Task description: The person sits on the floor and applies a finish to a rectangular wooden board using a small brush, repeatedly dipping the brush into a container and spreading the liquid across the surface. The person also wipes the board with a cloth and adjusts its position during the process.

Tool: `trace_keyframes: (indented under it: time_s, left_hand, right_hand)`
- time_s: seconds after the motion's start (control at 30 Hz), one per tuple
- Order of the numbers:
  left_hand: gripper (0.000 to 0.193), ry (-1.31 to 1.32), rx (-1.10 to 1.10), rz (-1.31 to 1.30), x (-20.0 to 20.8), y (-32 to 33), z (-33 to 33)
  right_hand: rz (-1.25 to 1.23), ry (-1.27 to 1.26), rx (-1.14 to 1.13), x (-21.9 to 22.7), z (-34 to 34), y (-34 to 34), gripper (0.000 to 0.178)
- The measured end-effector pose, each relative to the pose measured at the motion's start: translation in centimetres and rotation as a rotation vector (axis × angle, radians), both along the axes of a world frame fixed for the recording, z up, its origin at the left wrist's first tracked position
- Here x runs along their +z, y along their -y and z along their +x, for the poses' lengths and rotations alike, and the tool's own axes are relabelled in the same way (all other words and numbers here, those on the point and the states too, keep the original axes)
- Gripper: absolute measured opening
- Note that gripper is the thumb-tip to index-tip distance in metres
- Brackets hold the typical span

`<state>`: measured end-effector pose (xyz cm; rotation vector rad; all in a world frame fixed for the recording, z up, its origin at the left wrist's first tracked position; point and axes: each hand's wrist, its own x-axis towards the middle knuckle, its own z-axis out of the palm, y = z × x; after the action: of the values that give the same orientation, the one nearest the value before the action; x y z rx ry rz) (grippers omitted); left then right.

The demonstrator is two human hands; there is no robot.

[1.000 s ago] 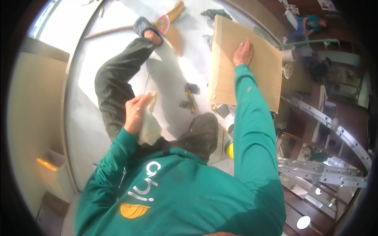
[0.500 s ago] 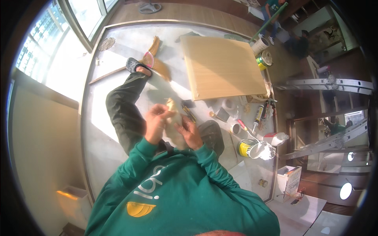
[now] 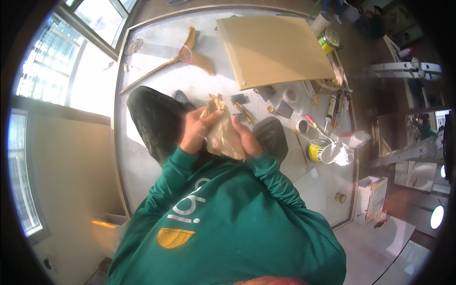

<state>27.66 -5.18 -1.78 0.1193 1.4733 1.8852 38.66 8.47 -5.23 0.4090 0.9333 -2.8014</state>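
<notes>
A crumpled tan bag (image 3: 225,137), partly see-through, is held upright in front of my body, its rumpled mouth at the top. My left hand (image 3: 195,130) pinches it near that mouth, the thumb lying across the front. On the other side, my right hand (image 3: 249,140) holds the bag's edge, thumb pointing up and the other fingers mostly hidden. What is inside cannot be made out. Just beyond the bag lie a small dark pad (image 3: 240,99) and some yellow-and-black tools (image 3: 243,113).
A large wooden panel (image 3: 278,52) lies ahead. To the left is a broom (image 3: 161,66). On the right stand a yellow tub (image 3: 314,151), an open can (image 3: 302,126), a sealant tube (image 3: 330,113) and a white bottle (image 3: 357,139). A ladder (image 3: 403,70) is beyond.
My left leg has drawn in, knee bent up. The bag is spread wider between my hands, and my right hand has moved to its side. The view has tilted down somewhat.
</notes>
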Motion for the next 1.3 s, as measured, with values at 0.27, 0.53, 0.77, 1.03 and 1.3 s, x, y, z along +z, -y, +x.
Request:
trace_keyframes:
  time_s: [0.27, 0.53, 0.77, 1.03, 1.3]
  left_hand:
    - [0.03, -0.165, -0.039, -0.234, -1.8, -1.3, -3.6]
    - [0.016, -0.589, -0.178, -0.266, 0.6, -5.4, -10.3]
    - [0.057, -0.789, -0.632, -0.085, 1.0, -8.8, -8.7]
    - [0.029, -0.256, -0.582, -0.162, -1.0, -9.7, -9.3]
    - [0.027, -0.35, -0.36, -0.006, 3.6, -14.1, -21.7]
  right_hand:
    - [0.813, -0.026, -0.352, -1.4, -2.8, -0.3, 0.036]
    - [0.408, 0.146, -0.562, 1.6, -4.0, -3.7, 0.019]
    - [0.379, 0.146, -0.674, 3.7, -4.0, -5.4, 0.021]
    - [1.283, 0.148, -0.721, 3.1, -2.9, -6.4, 0.024]
    - [1.286, -0.437, -0.204, 14.4, -3.4, -9.7, 0.017]
